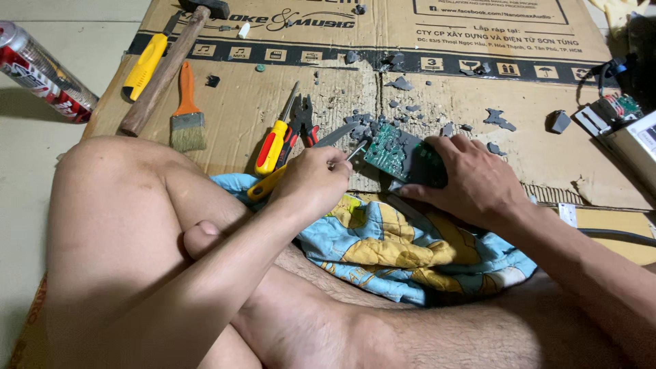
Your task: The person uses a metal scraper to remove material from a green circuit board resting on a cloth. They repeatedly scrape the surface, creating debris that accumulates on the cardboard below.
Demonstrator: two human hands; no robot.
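Note:
My left hand (318, 179) is closed around a yellow-handled screwdriver (265, 186). Its metal tip points at the edge of a green circuit board (388, 147), which is partly covered by a dark grey coating. My right hand (471, 181) lies over the board's right side and pins it down on the cardboard sheet (225, 109). Grey broken chips (400, 84) lie scattered just beyond the board.
A red-and-yellow screwdriver (273, 147), pliers (305, 126), a paintbrush (187, 116), a wooden-handled hammer (167, 68) and a yellow-handled tool (143, 68) lie at the left. A drink can (41, 72) rests on the floor. A blue-yellow cloth (410, 246) covers my lap. Electronic parts (618, 119) sit at the right edge.

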